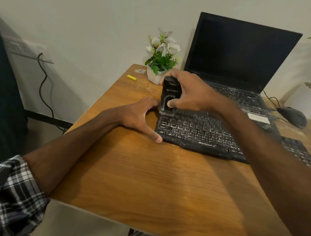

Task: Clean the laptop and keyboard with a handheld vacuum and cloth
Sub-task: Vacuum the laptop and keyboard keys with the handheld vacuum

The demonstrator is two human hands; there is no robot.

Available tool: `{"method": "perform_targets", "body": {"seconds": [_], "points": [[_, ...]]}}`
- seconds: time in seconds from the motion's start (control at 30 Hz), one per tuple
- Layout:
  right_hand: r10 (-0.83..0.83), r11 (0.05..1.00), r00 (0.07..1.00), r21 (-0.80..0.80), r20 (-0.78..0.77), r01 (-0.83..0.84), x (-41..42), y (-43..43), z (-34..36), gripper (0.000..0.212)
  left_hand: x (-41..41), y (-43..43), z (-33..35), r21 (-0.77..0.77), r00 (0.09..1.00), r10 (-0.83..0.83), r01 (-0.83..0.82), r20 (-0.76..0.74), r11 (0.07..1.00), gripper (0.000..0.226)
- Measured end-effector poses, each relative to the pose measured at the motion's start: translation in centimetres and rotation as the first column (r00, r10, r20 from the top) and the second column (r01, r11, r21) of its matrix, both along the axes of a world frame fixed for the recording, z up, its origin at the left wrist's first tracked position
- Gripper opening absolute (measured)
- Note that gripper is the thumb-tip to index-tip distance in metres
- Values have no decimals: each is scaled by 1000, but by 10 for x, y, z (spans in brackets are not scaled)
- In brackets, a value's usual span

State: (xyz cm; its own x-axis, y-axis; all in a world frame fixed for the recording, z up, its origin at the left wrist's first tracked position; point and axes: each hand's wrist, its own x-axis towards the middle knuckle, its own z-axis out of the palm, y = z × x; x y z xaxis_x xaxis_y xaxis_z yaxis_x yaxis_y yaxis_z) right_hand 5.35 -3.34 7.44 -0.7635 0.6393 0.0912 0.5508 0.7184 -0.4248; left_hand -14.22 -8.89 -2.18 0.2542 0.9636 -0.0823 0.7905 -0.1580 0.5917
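Note:
A dusty black keyboard (202, 133) lies across the middle of the wooden table (145, 182). My right hand (190, 92) grips a small black handheld vacuum (170, 94) upright, its nozzle down on the keyboard's far left corner. My left hand (140, 114) rests at the keyboard's left end, thumb against the near corner and fingers by the far corner, bracing it. Behind the keyboard stands an open black laptop (239, 55) with a dark screen and dusty keys. No cloth is in sight.
A white pot of white flowers (160, 61) stands just behind the vacuum. A yellow cylinder (132, 77) and a small wrapper (140, 71) lie at the far left corner. A black mouse (293, 115) with its cable sits at the right. A wall socket and cord hang left.

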Motion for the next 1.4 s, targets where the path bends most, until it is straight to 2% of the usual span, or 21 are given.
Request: {"method": "perform_targets", "body": {"seconds": [0.1,0.3,0.47,0.57,0.63,0.77,0.87,0.93,1.03,1.13,1.33,1.4], "points": [[13,1000,999,-9,-34,-13,-5,-5,-15,57,-1,1,-3,8,1000,15,-15,-6,1000,135],[-18,999,1000,-50,0,18,14,3,-17,61,0,0,0,-13,999,10,-11,-38,1000,136],[-25,999,993,-27,117,28,33,8,-8,64,-1,-1,-2,-9,1000,-30,30,-2,1000,120],[-40,999,973,37,229,32,34,8,3,60,-1,-1,-2,-2,1000,-27,27,4,1000,122],[-38,998,985,47,169,30,32,6,8,60,-1,0,-2,-6,1000,-23,23,-2,1000,123],[-40,997,998,-65,-48,37,22,-3,-1,62,-1,-1,-1,-15,1000,5,-6,-31,1000,134],[-44,995,995,-98,-87,35,21,-5,-17,59,1,-2,0,-17,999,14,-15,-42,1000,137],[-51,993,995,-112,-89,41,27,-4,-21,59,1,-2,1,-22,1000,-5,4,-30,1000,128],[-63,989,996,-134,-56,55,39,-1,-20,60,-1,0,0,-7,999,-33,33,-9,999,115],[-75,990,997,-119,-5,74,50,0,-18,61,-3,0,-3,12,999,-45,45,4,999,121],[-71,997,960,44,270,62,57,2,4,56,-3,0,-4,12,999,-45,45,19,999,119],[-66,998,974,13,217,65,53,0,9,57,-4,0,-4,6,999,-42,42,13,999,120]]}}
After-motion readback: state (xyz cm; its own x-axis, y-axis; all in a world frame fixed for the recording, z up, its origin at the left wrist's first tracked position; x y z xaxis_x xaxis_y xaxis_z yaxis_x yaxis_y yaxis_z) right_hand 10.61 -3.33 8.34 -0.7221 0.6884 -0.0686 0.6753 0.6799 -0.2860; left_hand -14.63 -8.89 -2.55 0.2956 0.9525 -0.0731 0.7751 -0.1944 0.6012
